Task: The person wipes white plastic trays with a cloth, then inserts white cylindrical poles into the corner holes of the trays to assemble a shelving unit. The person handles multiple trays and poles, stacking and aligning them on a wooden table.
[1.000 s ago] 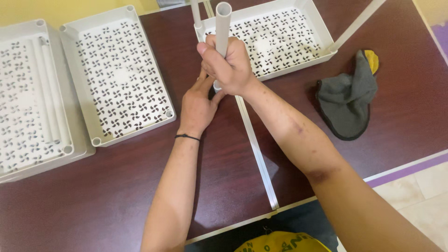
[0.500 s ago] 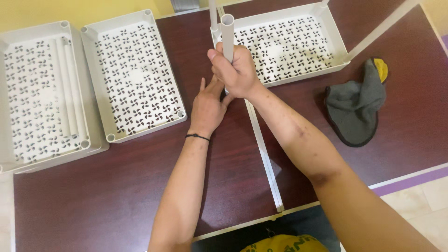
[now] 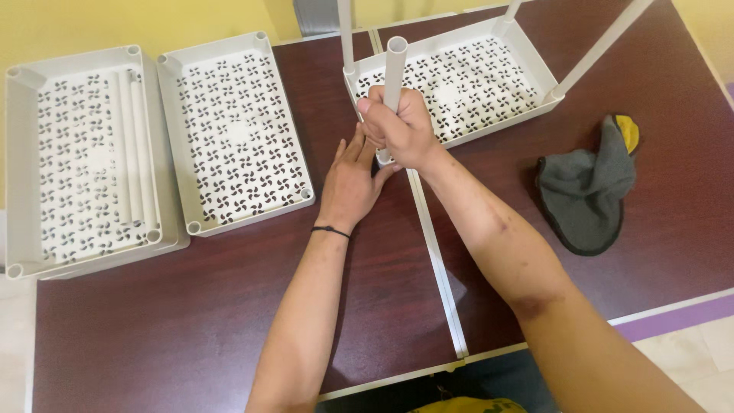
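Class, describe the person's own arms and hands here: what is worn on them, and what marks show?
Both forearms are bare, with no sleeves or gloves. The left hand has a thin black band at its wrist. The right hand wears nothing; its forearm shows a few small dark marks.

A dark reddish-brown wooden surface (image 3: 191, 306) fills most of the view — two tops butted together, with a pale strip (image 3: 436, 260) running along the seam. A yellow wall (image 3: 115, 23) rises behind it. Pale floor tiles (image 3: 688, 352) show at the lower right, evenly lit.
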